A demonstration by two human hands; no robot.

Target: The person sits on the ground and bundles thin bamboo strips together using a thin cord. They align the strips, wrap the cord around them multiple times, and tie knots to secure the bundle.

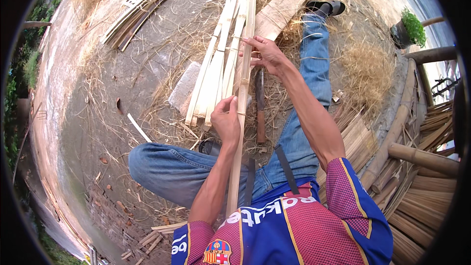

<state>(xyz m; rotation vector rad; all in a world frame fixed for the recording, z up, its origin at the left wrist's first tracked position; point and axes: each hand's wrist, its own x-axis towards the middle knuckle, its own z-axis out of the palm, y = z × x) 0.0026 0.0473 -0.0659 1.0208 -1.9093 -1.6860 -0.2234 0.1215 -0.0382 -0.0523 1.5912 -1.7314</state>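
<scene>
A long, pale bamboo strip runs from my lap away between my legs. Beside its near half, my left hand is closed, thumb and fingertips pinched at its left edge. Farther along, my right hand reaches in from the right, its bent fingers gripping the strip; part of the grip is hidden. Several flat bamboo slats lie in a loose bundle just left of the strip, with a thin tie across them. To the right, a knife with a wooden handle lies on the ground.
A stone block sits by the slats. A wide wooden board lies at the far right of them, near my outstretched leg. Dark strips are piled far left. Shavings litter the ground, and bamboo poles stand at right.
</scene>
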